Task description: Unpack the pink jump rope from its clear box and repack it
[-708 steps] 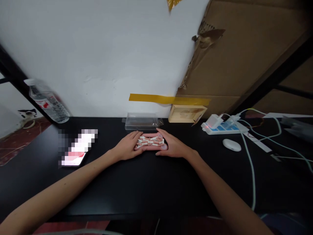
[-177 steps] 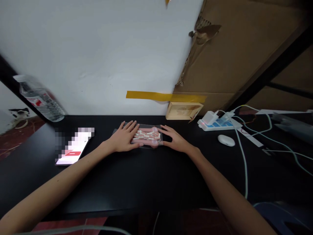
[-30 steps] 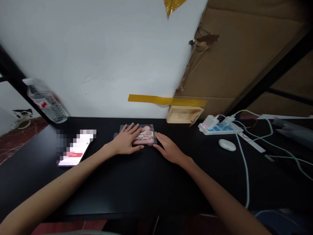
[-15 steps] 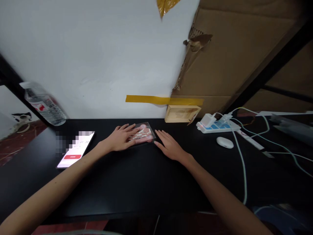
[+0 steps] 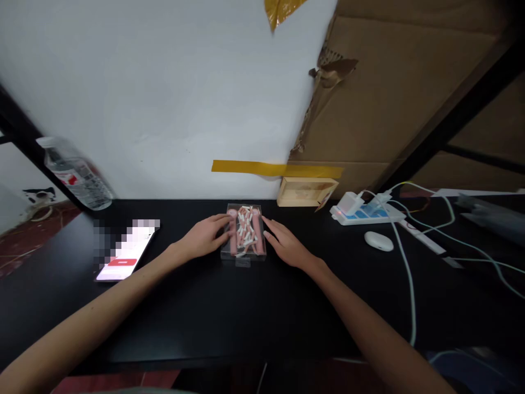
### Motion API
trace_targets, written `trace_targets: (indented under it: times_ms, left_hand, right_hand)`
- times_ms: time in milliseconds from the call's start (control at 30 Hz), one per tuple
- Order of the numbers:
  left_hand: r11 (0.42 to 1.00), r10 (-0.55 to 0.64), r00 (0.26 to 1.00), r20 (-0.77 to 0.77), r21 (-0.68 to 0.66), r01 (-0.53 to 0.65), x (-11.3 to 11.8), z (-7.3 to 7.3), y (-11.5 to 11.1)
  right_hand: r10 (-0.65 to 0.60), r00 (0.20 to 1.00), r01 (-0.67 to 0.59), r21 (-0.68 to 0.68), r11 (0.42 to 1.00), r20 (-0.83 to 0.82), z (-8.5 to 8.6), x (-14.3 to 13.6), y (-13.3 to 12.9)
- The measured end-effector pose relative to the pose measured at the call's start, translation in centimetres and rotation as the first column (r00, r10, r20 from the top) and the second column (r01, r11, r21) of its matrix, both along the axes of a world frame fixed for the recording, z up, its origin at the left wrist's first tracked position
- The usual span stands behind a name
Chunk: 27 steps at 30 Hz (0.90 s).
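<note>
A clear plastic box (image 5: 225, 254) lies on the black tabletop between my hands, its narrow tab towards me. Inside are two pink rolls, one along each side, with several small pink-and-white pieces (image 5: 247, 232) heaped between them. My left hand (image 5: 208, 236) is at the box's left side, thumb and fingers apart, fingertips over or against that edge. Along the right side rests my right hand (image 5: 285, 242), fingers stretched out and tips at the edge. Neither hand is wrapped round the box.
A lit phone (image 5: 129, 254) lies left, with a tilted water bottle (image 5: 80, 178) behind it. Near the wall stands a shallow tan box (image 5: 305, 191). To the right are a power strip (image 5: 367, 212) with chargers, a white earbud case (image 5: 378, 241) and trailing cables (image 5: 406, 273).
The plastic box has turned from a skewed position to face me squarely. My left hand has slid off its top to the left side; the right hand has barely moved.
</note>
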<state>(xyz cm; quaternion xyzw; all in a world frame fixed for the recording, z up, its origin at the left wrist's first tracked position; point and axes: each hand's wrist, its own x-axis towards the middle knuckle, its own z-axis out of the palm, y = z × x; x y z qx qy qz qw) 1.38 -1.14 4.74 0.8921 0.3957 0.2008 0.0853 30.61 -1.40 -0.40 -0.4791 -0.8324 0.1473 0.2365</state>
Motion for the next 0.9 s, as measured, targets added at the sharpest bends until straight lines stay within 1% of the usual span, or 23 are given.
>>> trace_targets:
  times_ms: [67, 100, 133, 200, 300, 400, 500, 667, 733, 833, 900]
  left_hand:
    - [1.0, 0.005, 0.996, 0.095, -0.014, -0.003, -0.6, -1.5, 0.7]
    - [0.999, 0.027, 0.992, 0.121, -0.038, -0.022, -0.9, -2.2, 1.0]
    - [0.996, 0.059, 0.992, 0.115, -0.067, -0.052, -1.1, -2.8, 1.2]
    - [0.991, 0.112, 0.992, 0.051, -0.086, -0.107, -1.4, -3.8, 1.4]
    - [0.991, 0.105, 0.991, -0.08, -0.072, -0.111, -1.5, -4.6, 0.9]
    - [0.996, 0.068, 0.985, -0.156, -0.039, -0.075, -1.7, -5.0, 0.0]
    - [0.998, 0.053, 0.983, -0.177, -0.031, -0.059, -2.1, -5.0, -0.5]
    - [0.997, 0.025, 0.99, -0.141, -0.063, -0.034, -2.9, -4.3, 0.0]
    - [0.997, 0.021, 0.99, -0.137, -0.074, -0.031, -3.0, -4.1, 0.2]
    - [0.998, 0.031, 0.985, -0.17, -0.04, -0.038, -3.0, -4.1, 0.4]
    - [0.999, 0.023, 0.979, -0.201, -0.016, -0.027, -3.0, -4.3, 0.4]
  right_hand:
    - [-0.005, 0.999, 0.004, 0.003, 1.0, 0.054, -0.2, 0.4, 0.3]
    - [-0.006, 0.996, 0.005, 0.006, 1.0, 0.085, -0.3, 0.5, 0.5]
    - [-0.005, 0.993, 0.003, 0.012, 1.0, 0.115, -0.4, 0.6, 0.6]
    - [0.001, 0.987, -0.006, 0.031, 0.999, 0.163, -0.6, 0.7, 0.6]
    - [0.012, 0.978, -0.024, 0.056, 0.998, 0.207, -0.8, 0.8, 0.6]
    - [0.022, 0.974, -0.038, 0.067, 0.997, 0.225, -1.0, 0.9, 0.6]
    - [0.031, 0.973, -0.049, 0.074, 0.996, 0.227, -1.0, 0.9, 0.5]
    - [0.024, 0.969, -0.043, 0.072, 0.996, 0.247, -1.0, 0.9, 0.3]
    - [0.003, 0.965, -0.021, 0.066, 0.998, 0.263, -1.0, 0.9, 0.2]
    - [-0.041, 0.959, 0.025, 0.058, 0.998, 0.281, -1.1, 0.9, 0.2]
    - [-0.049, 0.957, 0.034, 0.057, 0.998, 0.285, -1.2, 1.0, 0.2]
